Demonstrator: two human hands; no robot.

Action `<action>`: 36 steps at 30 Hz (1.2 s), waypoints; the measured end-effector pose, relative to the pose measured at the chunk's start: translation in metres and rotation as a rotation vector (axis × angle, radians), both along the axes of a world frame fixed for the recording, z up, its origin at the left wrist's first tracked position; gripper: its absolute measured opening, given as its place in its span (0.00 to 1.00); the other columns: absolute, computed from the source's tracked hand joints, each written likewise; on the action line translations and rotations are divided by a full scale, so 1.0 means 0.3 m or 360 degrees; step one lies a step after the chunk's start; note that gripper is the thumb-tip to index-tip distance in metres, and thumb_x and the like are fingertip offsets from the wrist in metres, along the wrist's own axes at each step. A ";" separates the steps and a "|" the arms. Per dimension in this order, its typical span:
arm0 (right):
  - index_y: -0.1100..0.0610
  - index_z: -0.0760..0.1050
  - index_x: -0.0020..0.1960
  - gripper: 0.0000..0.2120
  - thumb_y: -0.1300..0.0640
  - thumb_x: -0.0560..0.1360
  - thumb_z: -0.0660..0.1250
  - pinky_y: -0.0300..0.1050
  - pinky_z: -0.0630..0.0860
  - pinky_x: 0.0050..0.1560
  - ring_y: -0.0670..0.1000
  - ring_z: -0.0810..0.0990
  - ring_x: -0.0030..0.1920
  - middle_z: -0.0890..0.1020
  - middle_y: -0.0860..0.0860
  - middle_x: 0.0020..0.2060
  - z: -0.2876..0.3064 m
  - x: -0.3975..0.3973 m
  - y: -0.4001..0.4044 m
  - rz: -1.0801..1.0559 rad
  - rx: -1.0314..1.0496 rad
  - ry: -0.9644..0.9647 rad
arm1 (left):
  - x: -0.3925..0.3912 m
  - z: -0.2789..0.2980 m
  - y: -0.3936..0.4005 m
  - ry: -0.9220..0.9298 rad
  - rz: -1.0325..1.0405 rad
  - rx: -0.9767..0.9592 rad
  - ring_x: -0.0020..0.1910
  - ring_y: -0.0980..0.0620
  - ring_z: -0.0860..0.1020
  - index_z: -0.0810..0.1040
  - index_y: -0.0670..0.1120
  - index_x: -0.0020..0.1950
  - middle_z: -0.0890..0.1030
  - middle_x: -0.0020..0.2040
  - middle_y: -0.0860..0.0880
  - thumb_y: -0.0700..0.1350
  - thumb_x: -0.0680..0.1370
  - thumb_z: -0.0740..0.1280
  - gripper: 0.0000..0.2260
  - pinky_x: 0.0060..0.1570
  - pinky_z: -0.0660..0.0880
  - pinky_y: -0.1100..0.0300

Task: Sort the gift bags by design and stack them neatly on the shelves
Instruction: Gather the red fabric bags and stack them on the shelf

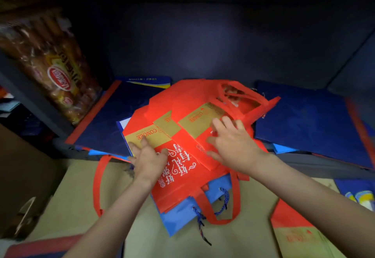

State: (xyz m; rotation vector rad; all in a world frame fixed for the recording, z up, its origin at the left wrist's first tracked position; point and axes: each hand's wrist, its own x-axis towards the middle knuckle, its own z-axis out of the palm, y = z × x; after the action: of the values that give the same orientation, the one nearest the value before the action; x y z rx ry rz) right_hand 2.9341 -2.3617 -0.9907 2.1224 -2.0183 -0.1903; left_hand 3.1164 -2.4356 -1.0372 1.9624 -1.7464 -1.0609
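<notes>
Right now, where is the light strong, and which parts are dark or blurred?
Head view: light is strongest on the red gift bags under the left hand and right hand; the shelf back and corners fall dark; the snack package is blurred; wide-angle edges bend.

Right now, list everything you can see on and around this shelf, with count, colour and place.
Red bags: several, red with gold bands, fanned in a loose pile at the shelf's front centre, overhanging the edge.
Light blue bag: at least one, under the red pile, rope handles hanging.
Dark blue bags: two stacks, left and right of the pile.
Snack pack: one, brown and yellow, leaning at far left.
Cardboard: tan, below the shelf.
Loose bags: one red and gold, one blue, lower right.
Left hand: fingers spread, on the lowest bag's gold band.
Right hand: fingers spread, on the pile.
</notes>
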 end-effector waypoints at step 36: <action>0.53 0.43 0.76 0.35 0.43 0.77 0.56 0.58 0.60 0.68 0.61 0.61 0.70 0.56 0.56 0.73 -0.058 -0.144 -0.029 -0.0163 0.0639 0.0069 | -0.141 0.041 -0.101 0.1230 0.0418 0.0158 0.53 0.42 0.79 0.67 0.49 0.64 0.80 0.55 0.43 0.49 0.68 0.63 0.24 0.57 0.75 0.44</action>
State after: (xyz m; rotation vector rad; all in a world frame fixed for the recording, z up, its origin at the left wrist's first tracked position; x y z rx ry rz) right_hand 2.8910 -2.3705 -1.0081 2.2052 -2.2140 -0.7059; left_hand 3.0742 -2.4658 -1.0249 1.4617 -1.0081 -1.5450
